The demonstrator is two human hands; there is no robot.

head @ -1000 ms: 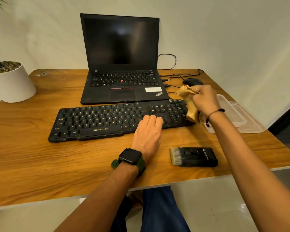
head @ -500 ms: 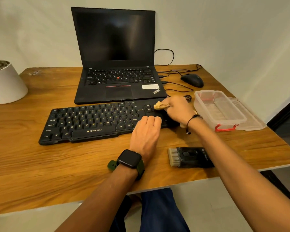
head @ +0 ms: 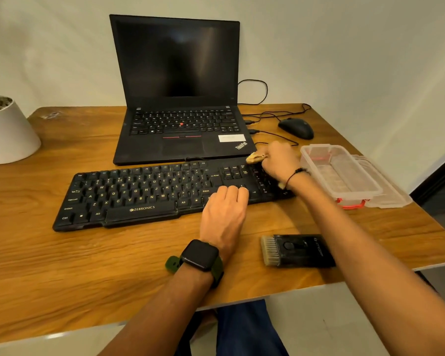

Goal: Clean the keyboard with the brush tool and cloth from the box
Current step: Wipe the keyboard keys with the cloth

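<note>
Pressing the cloth [head: 255, 158] onto the keyboard [head: 149, 194], the right hand [head: 276, 160] is gripping it; the left hand [head: 224, 211] is resting flat, fingers straight, on the keys.

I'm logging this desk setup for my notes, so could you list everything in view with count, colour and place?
keyboard: 1, black, middle of the table
cloth: 1, tan, on the keyboard's far right corner, gripped
brush tool: 1, black with pale bristles, near right table edge
box: 1, clear with red clips, open, right of the keyboard
lid: 1, clear, beside the box
laptop: 1, black, open, screen dark, behind the keyboard
mouse: 1, black, far right
cables: several, black, beside the laptop
pot: 1, white, far left
table: 1, wooden
watch: 1, black, green strap, left wrist
left hand: flat on the keyboard's near edge
right hand: grips the cloth
</note>
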